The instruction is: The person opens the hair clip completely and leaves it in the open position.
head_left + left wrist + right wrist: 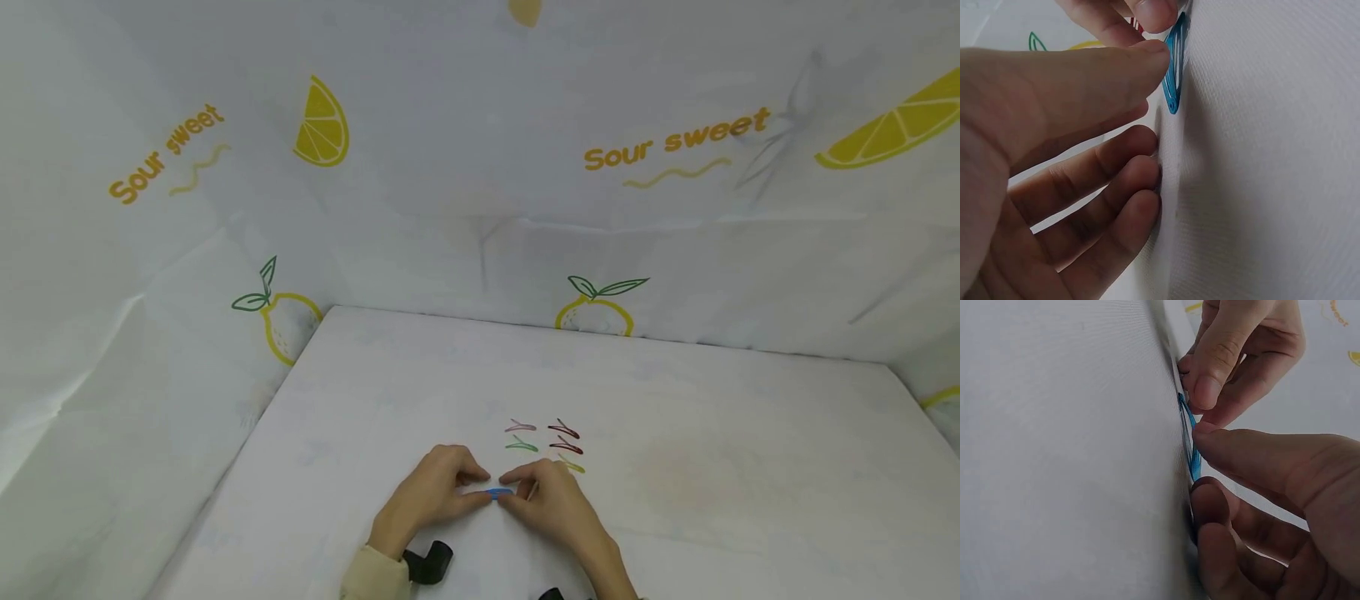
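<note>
A blue snap hair clip (498, 492) is at the table surface between the two hands. My left hand (438, 492) holds one end, its thumb against the clip (1174, 75) and the other fingertips low by the table. From the other side my right hand (551, 502) grips it, thumb on the clip (1196, 464) and curled fingers close to its end. The index fingertips arch on the far side of the clip; their exact contact is partly hidden. Just beyond lie a pink clip (521, 427), a green clip (521, 446) and a yellow clip (573, 467).
Two dark red clips (564, 430) lie beside the pink and green ones, in the right-hand column above the yellow clip. The white table (735, 433) meets a lemon-printed cloth (450, 167) at the back and left. Black wrist gear (435, 562) sits by the left sleeve.
</note>
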### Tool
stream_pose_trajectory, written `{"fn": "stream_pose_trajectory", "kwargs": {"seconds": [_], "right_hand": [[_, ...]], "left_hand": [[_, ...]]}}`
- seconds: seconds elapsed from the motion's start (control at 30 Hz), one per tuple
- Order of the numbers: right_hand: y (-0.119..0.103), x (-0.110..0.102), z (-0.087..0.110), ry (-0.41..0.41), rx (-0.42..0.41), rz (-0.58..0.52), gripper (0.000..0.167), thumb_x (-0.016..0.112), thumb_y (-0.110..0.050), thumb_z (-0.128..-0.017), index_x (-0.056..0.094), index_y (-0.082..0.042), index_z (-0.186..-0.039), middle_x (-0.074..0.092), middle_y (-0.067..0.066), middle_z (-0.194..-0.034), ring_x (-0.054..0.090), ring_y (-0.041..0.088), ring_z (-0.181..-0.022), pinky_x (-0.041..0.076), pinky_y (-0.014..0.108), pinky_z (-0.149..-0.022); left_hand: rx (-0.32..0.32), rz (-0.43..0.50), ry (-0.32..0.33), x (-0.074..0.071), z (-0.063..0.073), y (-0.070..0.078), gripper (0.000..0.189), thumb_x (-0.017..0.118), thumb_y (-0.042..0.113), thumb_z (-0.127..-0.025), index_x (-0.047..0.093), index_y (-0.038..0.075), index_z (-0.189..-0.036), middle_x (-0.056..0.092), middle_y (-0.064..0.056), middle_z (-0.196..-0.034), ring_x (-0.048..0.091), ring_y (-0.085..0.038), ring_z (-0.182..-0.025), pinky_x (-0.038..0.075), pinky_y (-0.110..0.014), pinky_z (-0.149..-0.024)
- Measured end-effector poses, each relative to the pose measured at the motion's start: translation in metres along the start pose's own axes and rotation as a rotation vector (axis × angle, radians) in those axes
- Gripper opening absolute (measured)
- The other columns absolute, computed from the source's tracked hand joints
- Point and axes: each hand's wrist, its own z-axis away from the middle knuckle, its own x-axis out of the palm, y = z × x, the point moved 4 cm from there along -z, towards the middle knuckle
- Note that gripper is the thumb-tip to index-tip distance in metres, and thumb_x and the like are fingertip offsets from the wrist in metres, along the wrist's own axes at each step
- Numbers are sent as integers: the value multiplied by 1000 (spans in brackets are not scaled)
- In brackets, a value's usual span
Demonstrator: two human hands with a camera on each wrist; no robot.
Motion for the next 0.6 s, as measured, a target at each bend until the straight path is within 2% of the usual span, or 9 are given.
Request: {"fn": "stream_pose_trajectory", "kwargs": {"seconds": [0.3, 0.6], "right_hand": [[0, 3, 0, 5, -5, 1, 17, 82, -7, -80, 80, -1, -96, 66, -3, -65, 48, -3, -53, 41, 18, -49], [-1, 4, -1, 33, -11, 42, 10, 81, -7, -80, 82, -8, -91, 63, -7, -61, 45, -6, -52, 38, 17, -48]], "left_hand": [[51, -40, -15, 1, 0, 5, 18, 85, 16, -83, 82, 6, -98, 74, 1, -89, 59, -2, -78, 46, -17, -68], [46, -74, -15, 4, 0, 6, 14, 85, 16, -83, 83, 9, -96, 71, 4, -88, 53, 3, -76, 44, -15, -67]]}}
